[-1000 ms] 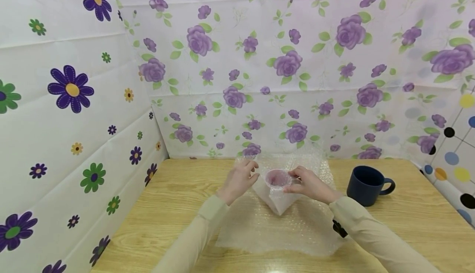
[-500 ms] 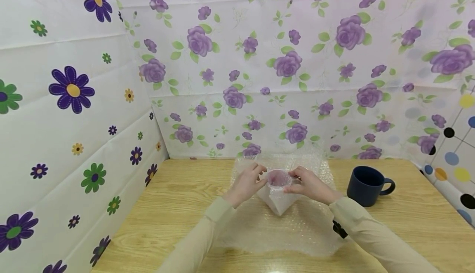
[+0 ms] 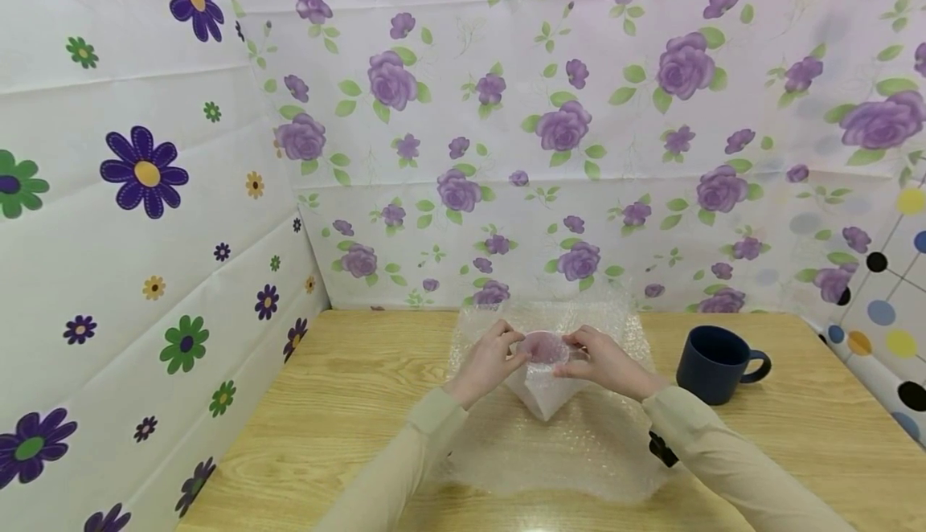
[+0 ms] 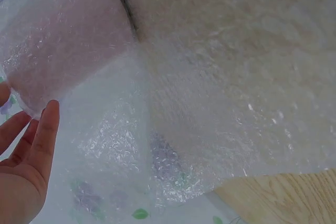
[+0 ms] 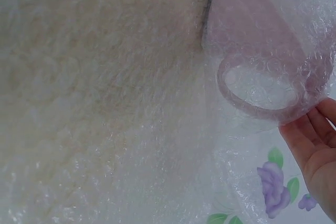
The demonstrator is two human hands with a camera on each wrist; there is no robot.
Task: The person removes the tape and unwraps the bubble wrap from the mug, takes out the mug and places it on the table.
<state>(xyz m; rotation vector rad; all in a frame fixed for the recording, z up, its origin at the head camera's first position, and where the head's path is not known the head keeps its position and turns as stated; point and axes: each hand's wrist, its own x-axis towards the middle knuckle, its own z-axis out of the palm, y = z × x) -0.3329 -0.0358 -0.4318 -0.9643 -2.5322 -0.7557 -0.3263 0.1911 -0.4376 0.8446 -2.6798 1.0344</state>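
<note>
A pink mug point(image 5: 252, 19) stands at the table's middle, seen through clear bubble wrap point(image 3: 550, 460) that covers it and hangs to a pointed fold in front. Its handle point(image 5: 223, 82) shows in the right wrist view. From the right, my right hand point(image 3: 600, 362) holds the wrapped mug's upper edge, thumb nearer me and fingers behind. Opposite, my left hand point(image 3: 492, 363) has its thumb and fingertips at the left of the mug's rim. In the left wrist view its fingers point(image 4: 46, 135) are fairly straight and meet the wrap's edge.
A dark blue mug point(image 3: 712, 365) stands to the right, its handle pointing right. Something black point(image 3: 661, 449) lies by my right forearm, partly hidden. Flowered cloths point(image 3: 521, 138) hang behind and left of the wooden table point(image 3: 325, 403).
My left hand has moved right and slightly forward, from beside the wrapped mug up to its left rim. My right hand has stayed in place at the right edge.
</note>
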